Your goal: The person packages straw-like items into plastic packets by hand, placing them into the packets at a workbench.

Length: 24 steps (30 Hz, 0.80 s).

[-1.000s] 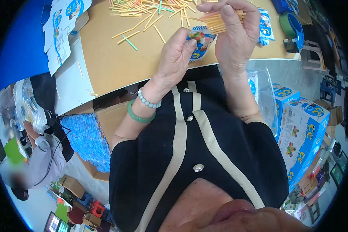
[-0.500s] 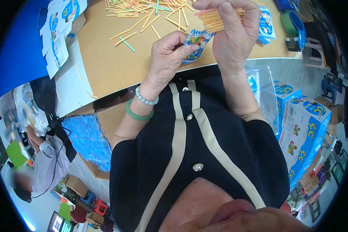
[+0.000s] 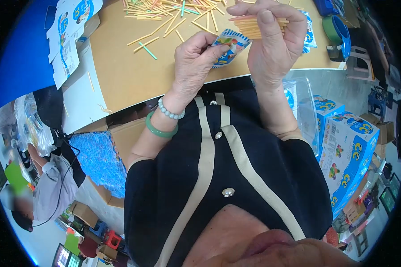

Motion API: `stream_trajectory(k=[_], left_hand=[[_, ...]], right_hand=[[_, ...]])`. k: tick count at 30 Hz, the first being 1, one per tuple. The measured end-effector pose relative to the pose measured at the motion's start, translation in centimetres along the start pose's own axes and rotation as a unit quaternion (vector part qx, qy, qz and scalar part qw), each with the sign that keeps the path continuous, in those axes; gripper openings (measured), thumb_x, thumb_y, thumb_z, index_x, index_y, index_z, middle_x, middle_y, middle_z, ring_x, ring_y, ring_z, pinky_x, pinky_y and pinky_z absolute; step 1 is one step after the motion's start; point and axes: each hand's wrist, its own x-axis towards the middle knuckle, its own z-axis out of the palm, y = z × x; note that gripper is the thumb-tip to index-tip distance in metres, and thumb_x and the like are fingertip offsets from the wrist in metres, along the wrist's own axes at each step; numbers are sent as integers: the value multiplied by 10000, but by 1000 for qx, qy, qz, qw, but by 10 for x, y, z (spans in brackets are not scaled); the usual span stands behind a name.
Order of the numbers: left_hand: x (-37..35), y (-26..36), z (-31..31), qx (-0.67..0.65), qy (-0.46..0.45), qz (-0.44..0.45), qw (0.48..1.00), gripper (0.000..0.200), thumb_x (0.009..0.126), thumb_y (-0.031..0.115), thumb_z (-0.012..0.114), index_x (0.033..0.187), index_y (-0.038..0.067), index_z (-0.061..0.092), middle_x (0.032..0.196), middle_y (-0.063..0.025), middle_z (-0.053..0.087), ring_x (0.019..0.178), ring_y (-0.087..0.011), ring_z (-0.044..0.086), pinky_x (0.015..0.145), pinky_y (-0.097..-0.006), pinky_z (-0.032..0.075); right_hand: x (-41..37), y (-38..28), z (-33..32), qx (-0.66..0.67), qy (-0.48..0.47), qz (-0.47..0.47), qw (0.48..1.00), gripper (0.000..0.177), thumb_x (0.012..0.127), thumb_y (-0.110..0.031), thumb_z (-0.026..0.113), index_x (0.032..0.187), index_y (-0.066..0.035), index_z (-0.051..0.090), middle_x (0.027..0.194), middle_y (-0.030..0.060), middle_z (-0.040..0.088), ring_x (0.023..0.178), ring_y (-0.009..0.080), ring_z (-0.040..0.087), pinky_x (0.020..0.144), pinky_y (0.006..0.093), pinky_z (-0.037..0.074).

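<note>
Blue-white printed packet [image 3: 229,43] tilted, just beside bundled tan sticks [image 3: 248,30]

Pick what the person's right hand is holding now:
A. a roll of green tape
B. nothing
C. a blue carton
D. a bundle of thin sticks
D: the right hand is closed around a bundle of thin sticks, with the thumb pressed over them, while the left hand pinches a small printed packet.

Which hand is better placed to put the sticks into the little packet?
Right, probably: the right hand grips the stick bundle beside the packet, which the left hand pinches.
</note>
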Motion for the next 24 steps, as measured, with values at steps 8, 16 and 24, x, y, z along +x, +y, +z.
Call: stream_trajectory(k=[8,16,24], left_hand=[[-5,5,0,-48,-5,-7,999,55,858,27,650,864,-6,606,787,2,633,723,-24,557,645,-175,468],[-11,3,2,-10,8,1,1000,47,872,38,638,876,0,612,764,16,606,703,-16,518,623,-177,447],[-16,9,-1,-26,-3,-4,1000,63,866,44,649,833,7,611,755,7,611,691,-23,531,621,-179,454]], right_hand=[[-1,9,-24,-27,-117,-73,990,83,935,-60,519,997,-17,486,868,118,611,826,258,668,821,396,524],[-14,-1,-16,-39,-88,-3,995,90,936,-78,525,984,-23,472,878,121,613,782,261,668,820,401,524],[-19,-1,-14,-19,-84,27,996,92,933,-82,533,978,-23,478,891,119,617,815,279,675,773,382,541]])
